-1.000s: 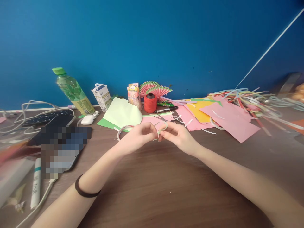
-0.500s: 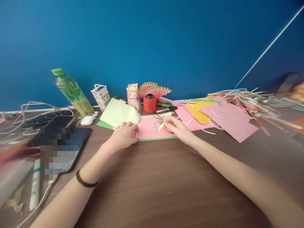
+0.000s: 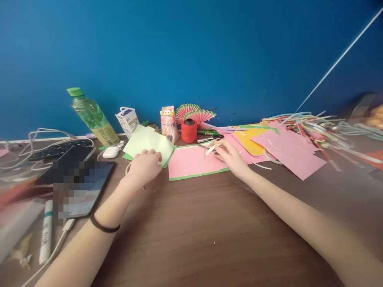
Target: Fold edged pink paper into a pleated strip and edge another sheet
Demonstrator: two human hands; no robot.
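Note:
My left hand (image 3: pixel 146 168) is closed over the table at the lower edge of a pale green sheet (image 3: pixel 148 143). A thin whitish curve and a small dark tip show beside it, but I cannot make out what its fingers hold. In front of me lies a pink sheet of paper (image 3: pixel 188 163) with green edges. Over its right end my right hand (image 3: pixel 231 158) pinches pale, curled paper strips (image 3: pixel 211 149). Behind the pink sheet stand a red spool of thread (image 3: pixel 189 132) and folded pink-and-green paper fans (image 3: pixel 199 116).
A green-capped bottle (image 3: pixel 95 119), a carton (image 3: pixel 127 120) and a white earphone case (image 3: pixel 111 152) stand at the back left. Nearer are a phone (image 3: pixel 89 191) and a marker (image 3: pixel 46 231). Pink sheets (image 3: pixel 290 149) and a heap of paper strips (image 3: pixel 311 127) lie to the right.
My left hand has moved left, off the pink sheet. My right hand has shifted slightly right with the pale strips. The pink sheet's left end now shows.

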